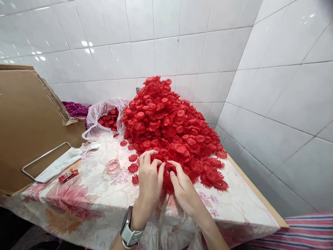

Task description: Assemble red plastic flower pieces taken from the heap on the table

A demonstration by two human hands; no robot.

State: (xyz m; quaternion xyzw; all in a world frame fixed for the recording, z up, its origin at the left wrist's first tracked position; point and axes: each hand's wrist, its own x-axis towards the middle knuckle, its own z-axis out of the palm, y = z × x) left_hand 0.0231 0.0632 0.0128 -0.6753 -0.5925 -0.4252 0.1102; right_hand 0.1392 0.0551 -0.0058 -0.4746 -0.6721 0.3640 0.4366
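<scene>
A tall heap of red artificial flower pieces (166,118), round with fringed edges, rises on the table. At its front edge my left hand (151,177), with a pale-strapped watch (131,231) on the wrist, has its fingers curled and pinched on a red artificial flower piece (168,180). My right hand (182,187) meets it from the other side, thumb and forefinger closed on the same red material. Both sets of fingertips nearly touch, and they partly cover the piece. A whitish strip (163,211) hangs below, between my wrists.
A clear plastic cup (112,164) with pinkish contents stands left of my hands. Farther left are a red wrapper (68,176), white paper (61,164) and a cardboard box (31,121). Behind sits a plastic bag (94,129) of darker red pieces. Tiled walls (166,52) bound the table.
</scene>
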